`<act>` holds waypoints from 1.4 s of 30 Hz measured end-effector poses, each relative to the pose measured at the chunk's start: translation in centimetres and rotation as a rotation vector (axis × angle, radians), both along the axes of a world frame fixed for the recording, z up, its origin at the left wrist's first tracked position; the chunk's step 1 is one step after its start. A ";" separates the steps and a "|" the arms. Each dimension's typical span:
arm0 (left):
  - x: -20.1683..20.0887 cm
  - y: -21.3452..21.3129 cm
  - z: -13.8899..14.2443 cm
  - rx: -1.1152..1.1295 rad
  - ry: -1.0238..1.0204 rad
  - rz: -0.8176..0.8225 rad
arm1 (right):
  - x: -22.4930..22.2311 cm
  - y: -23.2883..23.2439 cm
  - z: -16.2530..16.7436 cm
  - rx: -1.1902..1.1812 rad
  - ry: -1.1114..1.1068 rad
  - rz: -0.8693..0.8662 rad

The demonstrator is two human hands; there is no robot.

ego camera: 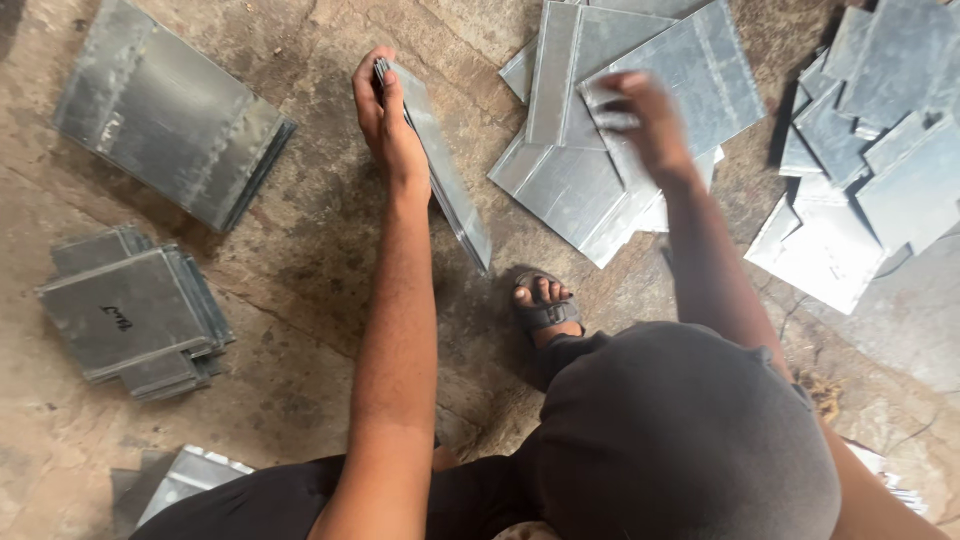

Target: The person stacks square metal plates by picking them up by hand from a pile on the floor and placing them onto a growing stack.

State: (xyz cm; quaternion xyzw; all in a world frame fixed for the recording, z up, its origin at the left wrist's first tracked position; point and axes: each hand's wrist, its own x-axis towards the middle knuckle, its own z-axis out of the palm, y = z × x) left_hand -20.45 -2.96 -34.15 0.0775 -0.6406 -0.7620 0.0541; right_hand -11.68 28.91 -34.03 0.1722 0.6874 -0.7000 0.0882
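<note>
My left hand [385, 115] grips the top edge of a small stack of grey metal sheets [450, 185] that stands on edge on the concrete floor. My right hand [645, 115], blurred, reaches over a loose pile of flat metal sheets [570, 180] and its fingers touch the corner of the top sheet [690, 65]. Whether it has hold of that sheet I cannot tell. My sandalled foot [543, 305] rests on the floor between the upright stack and the pile.
A neat stack of metal sheets [170, 110] lies at the upper left. A smaller stack [130, 315] sits at the left, and another [185, 480] at the bottom left. Several scattered sheets [870, 150] lie at the right. My dark-clothed knee [680, 430] fills the lower right.
</note>
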 end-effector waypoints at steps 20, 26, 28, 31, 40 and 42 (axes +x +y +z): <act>-0.1 -1.2 -1.5 0.008 0.104 -0.017 | 1.5 7.8 -3.0 -0.259 0.319 -0.581; -0.3 -1.1 -3.0 0.118 0.249 -0.003 | -1.0 5.0 -3.8 -0.053 0.313 -0.200; -0.1 -0.9 -3.0 0.063 0.180 -0.006 | -0.6 3.4 -3.0 -0.043 0.266 -0.080; -0.1 -0.7 -3.6 -0.043 0.111 -0.005 | -1.6 -1.0 -1.8 0.368 0.175 0.184; 0.2 -0.2 -3.8 0.011 0.018 -0.001 | -2.1 -12.1 1.8 0.595 -0.109 0.578; 0.2 0.1 -3.5 0.033 -0.002 -0.009 | -1.4 -11.5 1.4 0.378 -0.111 0.561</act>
